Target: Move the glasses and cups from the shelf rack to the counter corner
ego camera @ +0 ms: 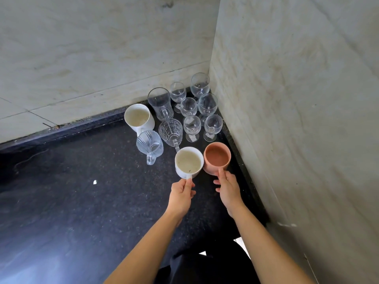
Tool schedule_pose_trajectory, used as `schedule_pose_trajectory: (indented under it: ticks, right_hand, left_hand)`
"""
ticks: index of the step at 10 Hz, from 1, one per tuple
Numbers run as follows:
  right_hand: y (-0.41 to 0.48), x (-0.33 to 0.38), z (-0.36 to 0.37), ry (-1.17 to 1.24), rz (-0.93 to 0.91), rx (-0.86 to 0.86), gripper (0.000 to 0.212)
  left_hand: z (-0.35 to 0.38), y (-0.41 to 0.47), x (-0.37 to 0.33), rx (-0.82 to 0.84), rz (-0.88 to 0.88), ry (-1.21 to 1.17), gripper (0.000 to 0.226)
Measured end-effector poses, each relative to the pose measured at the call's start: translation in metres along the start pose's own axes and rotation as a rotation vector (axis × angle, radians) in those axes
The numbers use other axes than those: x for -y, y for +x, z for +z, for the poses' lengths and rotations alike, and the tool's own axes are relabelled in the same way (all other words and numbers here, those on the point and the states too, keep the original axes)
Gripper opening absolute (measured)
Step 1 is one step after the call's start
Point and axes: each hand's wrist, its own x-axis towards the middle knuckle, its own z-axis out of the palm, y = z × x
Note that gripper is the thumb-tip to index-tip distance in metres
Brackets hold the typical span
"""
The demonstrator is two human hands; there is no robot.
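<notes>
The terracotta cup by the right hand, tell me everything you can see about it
The terracotta cup is a small, round, pinkish-orange vessel that looks like unglazed clay, matte inside and out. It is upright and looks empty, its mouth open to the camera. It sits at the near edge of the group in the black counter corner, close to the right wall, with the white mug right beside it, possibly touching. The right hand grips its near side; whether its base rests on the counter cannot be told.
</notes>
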Motion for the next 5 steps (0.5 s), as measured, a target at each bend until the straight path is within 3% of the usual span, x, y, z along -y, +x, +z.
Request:
schedule_pose_trajectory:
  ticks: [2, 3, 4, 5]
  right_hand:
    - [0.005, 0.005, -0.006, -0.079, -0.005, 0.007, 0.024]
    - [0.004, 0.000, -0.006, -0.149, -0.027, -0.061, 0.035]
    - [0.003, 0.004, -0.007, -0.262, -0.047, -0.158, 0.042]
    - [0.000, 0.014, -0.013, -0.318, -0.089, -0.277, 0.034]
  left_hand:
    - [0.002, 0.013, -0.004, -0.024, -0.043, 0.062, 0.032]
    - [-0.001, 0.015, -0.003, -0.035, -0.053, 0.069, 0.031]
    - [-0.008, 0.012, -0.012, -0.015, -0.052, 0.174, 0.032]
    - [-0.026, 0.007, -0.021, -0.040, 0.010, 0.407, 0.032]
